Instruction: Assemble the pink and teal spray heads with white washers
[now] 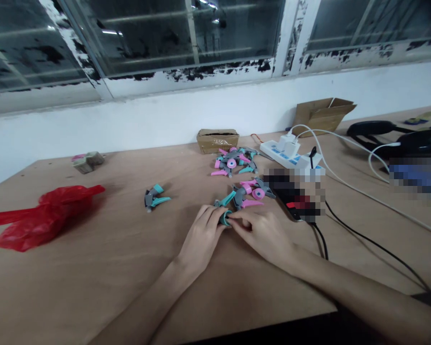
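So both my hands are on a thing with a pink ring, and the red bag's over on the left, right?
Nearly! The head view shows the ring is teal, not pink. Your left hand and right hand are both on it, and the red bag is on the left.

No readable text or labels

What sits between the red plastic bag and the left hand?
In the head view, a single teal-and-gray trigger sprayer head lies between the red plastic bag and the left hand.
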